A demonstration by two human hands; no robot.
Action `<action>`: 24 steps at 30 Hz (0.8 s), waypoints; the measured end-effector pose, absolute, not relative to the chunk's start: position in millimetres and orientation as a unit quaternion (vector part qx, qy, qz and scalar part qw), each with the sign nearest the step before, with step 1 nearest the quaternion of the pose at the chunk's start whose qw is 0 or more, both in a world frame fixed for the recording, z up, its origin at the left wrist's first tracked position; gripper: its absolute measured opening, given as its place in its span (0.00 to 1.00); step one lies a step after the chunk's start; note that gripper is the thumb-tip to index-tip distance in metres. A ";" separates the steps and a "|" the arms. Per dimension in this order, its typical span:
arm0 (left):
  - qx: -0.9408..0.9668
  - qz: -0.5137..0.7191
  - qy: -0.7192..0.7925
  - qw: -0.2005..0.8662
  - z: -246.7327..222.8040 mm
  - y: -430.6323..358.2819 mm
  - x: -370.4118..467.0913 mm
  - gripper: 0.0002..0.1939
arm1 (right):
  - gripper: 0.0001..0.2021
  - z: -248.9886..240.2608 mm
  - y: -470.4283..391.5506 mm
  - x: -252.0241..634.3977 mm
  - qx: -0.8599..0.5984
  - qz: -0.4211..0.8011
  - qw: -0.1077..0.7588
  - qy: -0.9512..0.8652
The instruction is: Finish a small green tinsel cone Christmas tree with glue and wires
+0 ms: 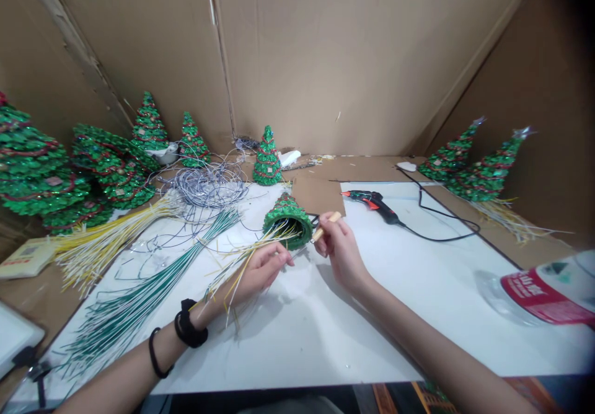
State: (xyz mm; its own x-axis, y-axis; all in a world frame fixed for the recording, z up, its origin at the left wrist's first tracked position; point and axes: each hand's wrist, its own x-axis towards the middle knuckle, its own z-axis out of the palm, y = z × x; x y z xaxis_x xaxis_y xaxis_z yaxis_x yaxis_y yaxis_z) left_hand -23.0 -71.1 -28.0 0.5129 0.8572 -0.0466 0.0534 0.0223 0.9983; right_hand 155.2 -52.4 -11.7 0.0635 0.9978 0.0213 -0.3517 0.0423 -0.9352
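A small green Christmas tree (287,204) lies on its side on the white work surface, its hollow base facing me. Yellow and white wires (248,254) come out of that opening and pass over my left wrist. My left hand (264,266) is just below the base, thumb and fingertips pinched together; a thin pale line runs from them toward the tree, too fine to identify. To the right of the base, my right hand (339,250) grips a tool with a short wooden handle (326,226). The tool's working end is hard to make out.
A hot glue gun (374,204) with a black cord lies at right. Green and white wires (153,296) and tangled purple wire (204,181) spread at left. Finished trees (35,160) stand along the left and back. A plastic bottle (543,290) lies near the right edge.
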 end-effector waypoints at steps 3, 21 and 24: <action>0.593 0.325 0.363 0.642 -29.8 -68.2 -22.7 0.20 | 0.11 -12.1 -52.8 154.3 -0.410 0.558 0.599 -0.402; 0.583 0.332 0.362 0.647 -23.7 -67.7 -20.7 0.20 | 0.10 -2.4 -48.1 164.9 -0.424 0.491 0.665 -0.370; 0.583 0.335 0.366 0.643 -26.8 -66.6 -21.7 0.20 | 0.10 -2.2 -48.0 165.7 -0.421 0.495 0.659 -0.379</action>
